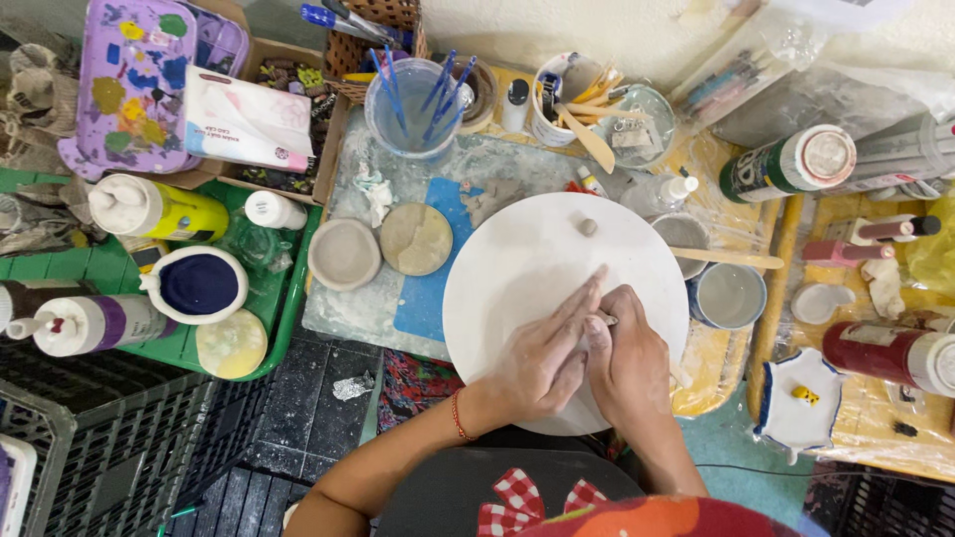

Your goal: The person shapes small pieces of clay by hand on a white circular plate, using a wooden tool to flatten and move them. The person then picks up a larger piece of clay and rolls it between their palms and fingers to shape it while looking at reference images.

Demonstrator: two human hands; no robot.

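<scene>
Both hands pressed together low on the round white board (537,268): left hand (545,353) flat, fingers extended, holding nothing visible; right hand (627,360) curled around a thin tool (607,320), working something hidden between the palms, probably soft clay. Likely light, easily dented; best pinched gently by the edges. Small clay ball (588,227) lying near the board's top.

Pottery/craft workshop: paint bottles (786,164), brushes in cup (413,104), clay discs (416,239), paint-stained palette (134,80).
</scene>
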